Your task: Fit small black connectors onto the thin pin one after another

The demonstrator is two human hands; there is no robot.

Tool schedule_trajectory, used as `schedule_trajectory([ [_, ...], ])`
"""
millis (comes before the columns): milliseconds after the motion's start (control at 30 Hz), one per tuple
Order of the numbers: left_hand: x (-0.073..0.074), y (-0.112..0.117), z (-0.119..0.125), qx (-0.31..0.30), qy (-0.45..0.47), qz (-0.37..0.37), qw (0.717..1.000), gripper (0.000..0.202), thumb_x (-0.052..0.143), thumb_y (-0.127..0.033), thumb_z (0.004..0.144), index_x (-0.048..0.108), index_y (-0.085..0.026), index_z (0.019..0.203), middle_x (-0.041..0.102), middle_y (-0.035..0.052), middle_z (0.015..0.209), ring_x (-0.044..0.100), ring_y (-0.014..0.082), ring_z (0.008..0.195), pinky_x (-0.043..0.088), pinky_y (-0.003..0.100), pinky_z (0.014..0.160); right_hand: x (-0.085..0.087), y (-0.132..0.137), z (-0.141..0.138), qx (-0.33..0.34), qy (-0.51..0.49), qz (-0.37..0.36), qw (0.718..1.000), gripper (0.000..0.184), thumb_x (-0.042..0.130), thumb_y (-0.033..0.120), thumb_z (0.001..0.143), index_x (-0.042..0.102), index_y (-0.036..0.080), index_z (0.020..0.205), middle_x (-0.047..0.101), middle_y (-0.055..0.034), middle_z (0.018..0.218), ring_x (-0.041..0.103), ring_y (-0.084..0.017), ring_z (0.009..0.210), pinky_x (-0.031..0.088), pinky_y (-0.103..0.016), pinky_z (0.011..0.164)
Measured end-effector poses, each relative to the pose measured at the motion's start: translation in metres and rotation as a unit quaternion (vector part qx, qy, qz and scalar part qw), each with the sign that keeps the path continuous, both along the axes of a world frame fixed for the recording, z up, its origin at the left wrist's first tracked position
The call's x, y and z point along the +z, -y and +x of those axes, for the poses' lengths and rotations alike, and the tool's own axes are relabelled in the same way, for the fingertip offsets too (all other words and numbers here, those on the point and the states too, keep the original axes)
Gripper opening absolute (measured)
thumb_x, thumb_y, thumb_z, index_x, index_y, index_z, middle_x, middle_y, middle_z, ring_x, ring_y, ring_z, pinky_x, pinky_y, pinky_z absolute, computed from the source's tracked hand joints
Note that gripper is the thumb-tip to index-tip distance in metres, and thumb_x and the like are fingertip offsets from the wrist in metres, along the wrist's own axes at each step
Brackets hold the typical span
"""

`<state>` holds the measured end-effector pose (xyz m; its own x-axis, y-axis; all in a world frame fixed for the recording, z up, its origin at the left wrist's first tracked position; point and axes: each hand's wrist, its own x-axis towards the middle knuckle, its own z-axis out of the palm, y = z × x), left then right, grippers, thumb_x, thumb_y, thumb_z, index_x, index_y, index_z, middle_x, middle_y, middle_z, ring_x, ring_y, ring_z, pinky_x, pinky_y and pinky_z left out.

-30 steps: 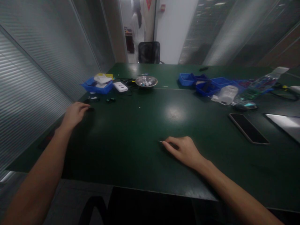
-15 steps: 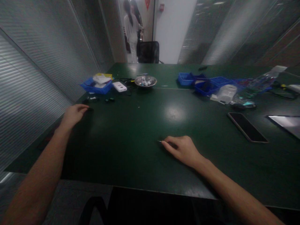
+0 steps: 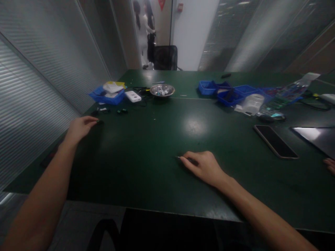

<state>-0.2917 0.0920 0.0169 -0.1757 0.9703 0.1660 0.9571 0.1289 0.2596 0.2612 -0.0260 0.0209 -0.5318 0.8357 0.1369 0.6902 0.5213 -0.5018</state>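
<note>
At the left side of the green table point(image 3: 136, 146), my left hand point(image 3: 80, 129) is closed in a pinch on a small dark piece point(image 3: 100, 122). That piece is at the tabletop, and its kind is too small to make out. My right hand point(image 3: 202, 165) rests on the table near the middle, thumb and fingers pinched together. A thin, shiny tip point(image 3: 177, 157) sticks out from between them to the left; the rest of it is hidden. Just beyond my left hand lie several small dark pieces point(image 3: 122, 111).
Farther back are a blue basket point(image 3: 107, 100), a white device point(image 3: 133, 96) and a metal bowl point(image 3: 162, 91). On the right lie blue trays point(image 3: 208, 88), a plastic bottle point(image 3: 293, 89), a phone point(image 3: 276, 142) and a flat screen-like device point(image 3: 318, 136). Another person's hand point(image 3: 330, 165) shows at the right edge.
Another person's hand has come in at the right edge, and the flat device there has shifted left. People behind the table have moved. Both my hands stay nearly in place.
</note>
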Motion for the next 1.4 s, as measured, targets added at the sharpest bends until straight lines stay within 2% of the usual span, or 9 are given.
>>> schedule_trajectory([
  [167,-0.001,0.0,0.0,0.007,0.012,0.001,1.0,0.038,0.062,-0.036,0.094,0.069,-0.014,0.124,0.073,0.001,0.105,0.062,0.0152,0.082,0.043,0.022,0.07,0.0,0.001,0.0,-0.005,0.008,0.003,1.0,0.039,0.044,0.048,0.104,0.073,0.023,0.099,0.069,0.0022,0.07,0.059,-0.01,0.056,0.039,-0.025,0.06],
  [300,0.0,0.0,0.006,0.0,-0.016,0.003,1.0,0.036,0.06,-0.033,0.094,0.07,-0.013,0.123,0.072,0.0022,0.111,0.061,0.0165,0.09,0.044,0.024,0.08,0.0,0.001,-0.001,-0.007,0.016,0.002,1.0,0.04,0.043,0.048,0.104,0.073,0.023,0.097,0.069,0.0017,0.069,0.059,-0.011,0.057,0.038,-0.025,0.059],
  [433,0.003,0.001,0.018,-0.039,-0.107,0.004,0.993,0.034,0.054,-0.021,0.094,0.07,-0.01,0.122,0.071,0.0077,0.113,0.062,0.0192,0.096,0.042,0.027,0.088,0.0,0.001,-0.001,-0.007,0.017,0.002,1.0,0.039,0.043,0.049,0.104,0.072,0.023,0.098,0.067,0.0022,0.068,0.058,-0.01,0.056,0.038,-0.025,0.06],
  [700,0.006,0.012,0.048,-0.023,-0.294,-0.043,0.954,0.042,0.049,-0.022,0.093,0.063,-0.01,0.132,0.07,0.0147,0.103,0.061,0.0263,0.088,0.04,0.029,0.073,0.002,0.002,-0.001,-0.009,0.017,0.009,1.0,0.041,0.042,0.049,0.104,0.072,0.022,0.095,0.066,0.0016,0.066,0.058,-0.011,0.054,0.037,-0.024,0.058],
  [900,0.0,0.019,0.066,0.01,-0.268,-0.069,0.961,0.044,0.045,-0.022,0.096,0.059,0.001,0.13,0.066,0.0229,0.105,0.062,0.0306,0.088,0.044,0.035,0.075,0.002,0.003,0.0,-0.006,0.015,0.017,1.0,0.041,0.043,0.049,0.104,0.073,0.023,0.094,0.066,0.0021,0.065,0.058,-0.01,0.053,0.037,-0.024,0.057],
  [1033,0.0,0.017,0.058,0.001,-0.23,-0.021,0.973,0.043,0.038,-0.026,0.101,0.064,-0.006,0.129,0.068,0.0194,0.112,0.063,0.0314,0.096,0.046,0.038,0.081,0.003,0.004,0.001,-0.006,0.013,0.011,1.0,0.041,0.043,0.049,0.104,0.073,0.022,0.094,0.066,0.0022,0.065,0.057,-0.01,0.054,0.037,-0.024,0.057],
  [1200,0.001,0.017,0.08,-0.13,-0.154,0.034,0.979,0.043,0.044,-0.036,0.101,0.07,-0.008,0.123,0.068,0.0147,0.124,0.063,0.03,0.111,0.047,0.04,0.095,0.003,0.002,0.001,-0.005,0.018,0.009,1.0,0.042,0.042,0.049,0.104,0.072,0.022,0.094,0.066,0.0023,0.065,0.057,-0.01,0.053,0.037,-0.024,0.057],
  [1300,-0.002,0.027,0.131,-0.249,-0.097,0.047,0.962,0.037,0.047,-0.032,0.101,0.071,-0.016,0.124,0.068,0.0105,0.128,0.062,0.0277,0.117,0.045,0.042,0.102,0.002,0.001,0.001,-0.003,0.015,0.009,1.0,0.042,0.042,0.05,0.104,0.072,0.022,0.093,0.065,0.0027,0.064,0.056,-0.01,0.053,0.037,-0.024,0.057],
  [1400,-0.007,0.048,0.199,-0.393,-0.026,0.051,0.918,0.033,0.048,-0.024,0.101,0.07,-0.019,0.124,0.068,0.0079,0.128,0.064,0.0247,0.115,0.045,0.043,0.102,0.001,0.001,0.0,-0.004,0.012,0.01,1.0,0.041,0.043,0.049,0.104,0.072,0.022,0.094,0.065,0.0026,0.065,0.057,-0.01,0.053,0.037,-0.024,0.057],
])
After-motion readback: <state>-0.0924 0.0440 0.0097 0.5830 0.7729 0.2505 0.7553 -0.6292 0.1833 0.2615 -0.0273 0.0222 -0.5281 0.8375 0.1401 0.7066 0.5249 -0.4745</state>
